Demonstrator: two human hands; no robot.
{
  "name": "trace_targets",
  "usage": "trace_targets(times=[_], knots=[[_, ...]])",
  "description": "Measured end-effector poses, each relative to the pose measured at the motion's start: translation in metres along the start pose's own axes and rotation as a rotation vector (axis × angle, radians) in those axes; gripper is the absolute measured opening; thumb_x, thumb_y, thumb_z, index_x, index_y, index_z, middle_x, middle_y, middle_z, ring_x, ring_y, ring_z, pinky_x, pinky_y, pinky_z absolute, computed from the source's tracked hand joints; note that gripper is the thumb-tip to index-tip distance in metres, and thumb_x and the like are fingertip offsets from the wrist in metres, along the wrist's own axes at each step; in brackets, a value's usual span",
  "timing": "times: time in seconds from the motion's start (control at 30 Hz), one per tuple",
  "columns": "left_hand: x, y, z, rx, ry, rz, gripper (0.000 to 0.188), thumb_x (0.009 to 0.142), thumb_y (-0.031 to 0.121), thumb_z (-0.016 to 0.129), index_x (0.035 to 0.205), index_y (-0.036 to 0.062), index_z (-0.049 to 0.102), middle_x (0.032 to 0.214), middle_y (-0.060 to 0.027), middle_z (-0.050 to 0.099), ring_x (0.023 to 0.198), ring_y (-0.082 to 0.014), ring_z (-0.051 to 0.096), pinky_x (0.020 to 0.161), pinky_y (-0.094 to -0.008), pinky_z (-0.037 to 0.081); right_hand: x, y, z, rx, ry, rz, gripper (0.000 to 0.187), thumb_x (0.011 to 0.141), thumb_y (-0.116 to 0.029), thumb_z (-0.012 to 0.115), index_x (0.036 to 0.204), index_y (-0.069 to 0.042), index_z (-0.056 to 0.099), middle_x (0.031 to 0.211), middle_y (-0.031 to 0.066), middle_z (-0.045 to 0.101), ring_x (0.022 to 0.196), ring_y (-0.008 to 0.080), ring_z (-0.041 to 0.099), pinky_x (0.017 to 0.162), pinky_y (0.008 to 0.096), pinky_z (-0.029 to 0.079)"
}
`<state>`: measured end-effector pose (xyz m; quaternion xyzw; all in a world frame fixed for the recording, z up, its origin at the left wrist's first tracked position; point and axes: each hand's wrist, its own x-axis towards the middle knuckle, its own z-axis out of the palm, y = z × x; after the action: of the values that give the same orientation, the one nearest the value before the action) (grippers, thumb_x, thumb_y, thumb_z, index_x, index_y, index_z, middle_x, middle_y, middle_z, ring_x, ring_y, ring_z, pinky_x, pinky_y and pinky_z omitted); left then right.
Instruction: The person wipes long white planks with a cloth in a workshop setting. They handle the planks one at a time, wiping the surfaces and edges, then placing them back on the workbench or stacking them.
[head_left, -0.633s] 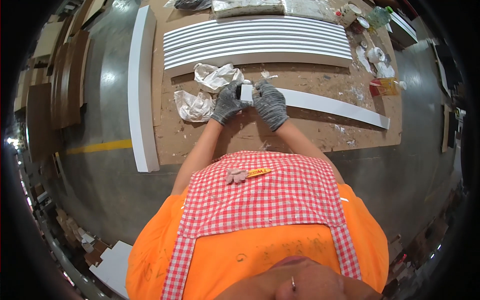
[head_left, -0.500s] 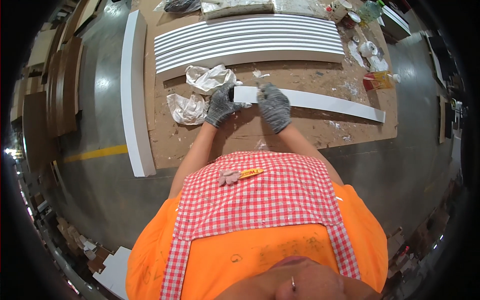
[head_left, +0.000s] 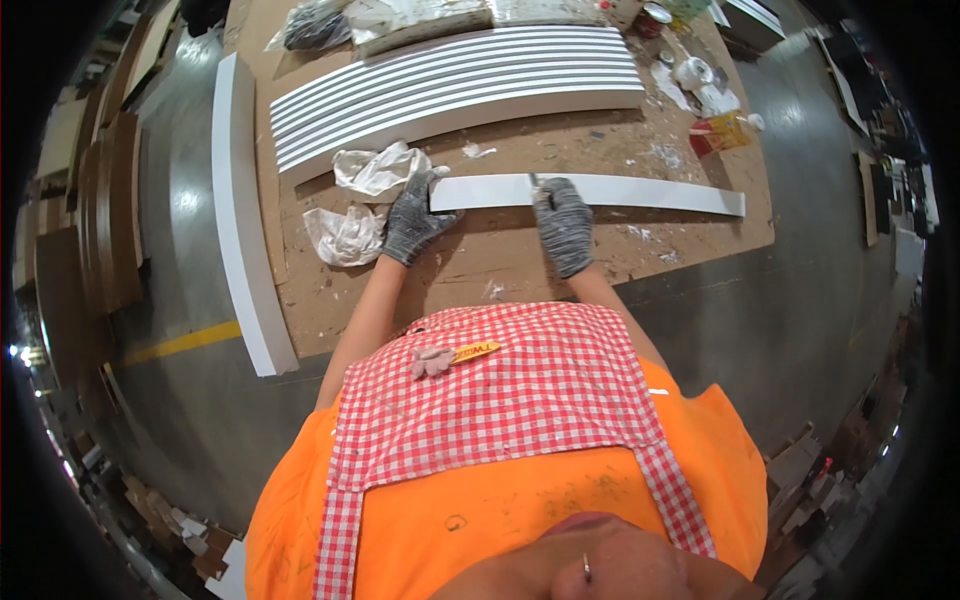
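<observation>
A long, narrow white board [head_left: 660,192] lies across the brown work surface in front of me. My left hand [head_left: 412,222], in a grey knit glove, grips the board's left end, thumb on the near side and fingers on the far side. My right hand [head_left: 563,228], gloved the same way, is closed over the board right of its left end. A small dark tip pokes out above those fingers; what it belongs to is hidden. Beside my left hand lie two crumpled white cloths, the upper cloth [head_left: 375,170] and the lower cloth [head_left: 343,236].
Beyond the board stands a row of several white boards [head_left: 455,110] packed side by side. A long white beam [head_left: 245,220] runs along the table's left edge. At right, a bottle of amber liquid [head_left: 722,133] lies near a white roll [head_left: 693,73]. Brown panels [head_left: 120,210] lean at far left.
My right hand has slid right along the board, away from my left hand, which stays at the left end. The whole view has shifted, moving the table leftward in the picture.
</observation>
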<state>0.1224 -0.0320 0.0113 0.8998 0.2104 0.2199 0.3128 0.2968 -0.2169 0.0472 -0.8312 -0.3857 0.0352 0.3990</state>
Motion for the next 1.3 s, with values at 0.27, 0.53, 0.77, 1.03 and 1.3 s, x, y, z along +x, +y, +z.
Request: trace_targets(times=[0.27, 0.53, 0.77, 1.03, 1.3], knots=[[-0.003, 0.009, 0.001, 0.022, 0.012, -0.047, 0.064, 0.064, 0.038, 0.081, 0.112, 0.0055, 0.052, 0.105, -0.0173, 0.055, 0.098, -0.0353, 0.055, 0.087, -0.0408, 0.046, -0.003, 0.013, -0.013, 0.024, -0.036, 0.159, 0.014, 0.087, -0.018, 0.061, 0.086, -0.004, 0.058, 0.079, 0.0152, 0.059, 0.070, 0.0317, 0.057, 0.066, 0.0366, 0.047], [-0.007, 0.001, 0.010, 0.108, 0.081, 0.111, 0.059, 0.065, 0.035, 0.080, 0.110, 0.0068, 0.055, 0.102, -0.0155, 0.056, 0.097, -0.0351, 0.055, 0.085, -0.0412, 0.046, -0.007, 0.021, -0.018, -0.058, 0.023, 0.080, 0.012, 0.085, -0.016, 0.061, 0.088, -0.004, 0.059, 0.086, 0.0137, 0.060, 0.076, 0.0319, 0.059, 0.070, 0.0363, 0.048], [-0.013, 0.003, 0.011, 0.093, 0.090, 0.079, 0.058, 0.064, 0.027, 0.081, 0.112, 0.0085, 0.055, 0.103, -0.0137, 0.056, 0.098, -0.0336, 0.055, 0.086, -0.0397, 0.046, -0.012, 0.093, -0.068, -0.244, 0.156, 0.165, 0.015, 0.088, -0.021, 0.055, 0.091, -0.007, 0.060, 0.092, 0.0140, 0.060, 0.081, 0.0334, 0.060, 0.070, 0.0414, 0.049], [-0.010, 0.004, 0.013, 0.099, 0.056, 0.062, 0.058, 0.063, 0.028, 0.081, 0.112, 0.0080, 0.055, 0.102, -0.0134, 0.056, 0.097, -0.0326, 0.056, 0.085, -0.0394, 0.047, 0.010, 0.163, -0.130, -0.351, 0.326, 0.272, 0.016, 0.087, -0.020, 0.055, 0.092, -0.006, 0.062, 0.093, 0.0140, 0.061, 0.086, 0.0319, 0.060, 0.078, 0.0371, 0.048], [-0.011, 0.002, 0.013, 0.101, 0.060, 0.037, 0.059, 0.063, 0.033, 0.082, 0.109, 0.0083, 0.056, 0.102, -0.0135, 0.056, 0.096, -0.0320, 0.057, 0.084, -0.0391, 0.048, 0.005, 0.104, -0.092, -0.367, 0.088, 0.183, 0.020, 0.089, -0.020, 0.052, 0.099, -0.006, 0.061, 0.098, 0.0156, 0.061, 0.092, 0.0328, 0.059, 0.082, 0.0392, 0.048]])
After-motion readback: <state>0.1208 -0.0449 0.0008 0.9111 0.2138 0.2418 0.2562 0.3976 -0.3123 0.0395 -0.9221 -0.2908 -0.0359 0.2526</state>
